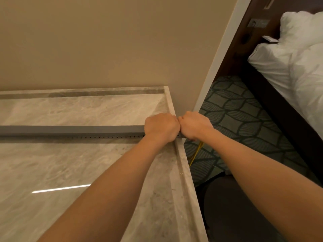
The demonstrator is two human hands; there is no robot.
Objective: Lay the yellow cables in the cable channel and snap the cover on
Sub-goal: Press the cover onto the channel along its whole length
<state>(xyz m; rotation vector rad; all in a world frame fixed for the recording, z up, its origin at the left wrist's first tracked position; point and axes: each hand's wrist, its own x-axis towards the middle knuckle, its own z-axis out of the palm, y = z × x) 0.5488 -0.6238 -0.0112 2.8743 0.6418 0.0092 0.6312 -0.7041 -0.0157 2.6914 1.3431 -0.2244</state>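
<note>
Hands: left hand (161,127) and right hand (194,126), fingers curled, touch at the right end of the gray cable channel (70,131) on the marble counter (70,163). Yellow cables (196,153) hang beyond the edge over patterned carpet (236,110); wall (104,41) behind.

A glossy marble desk (78,163) with a raised rim carries a long grey cable channel (70,131) lying across it to the right edge.

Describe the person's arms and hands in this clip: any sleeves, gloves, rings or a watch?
Both forearms are bare for all that shows; no sleeve edge enters the frame. The left hand and right hand wear no gloves. No watch or wristband shows on either wrist, and no ring is visible, though the fingers are mostly curled out of sight.
</note>
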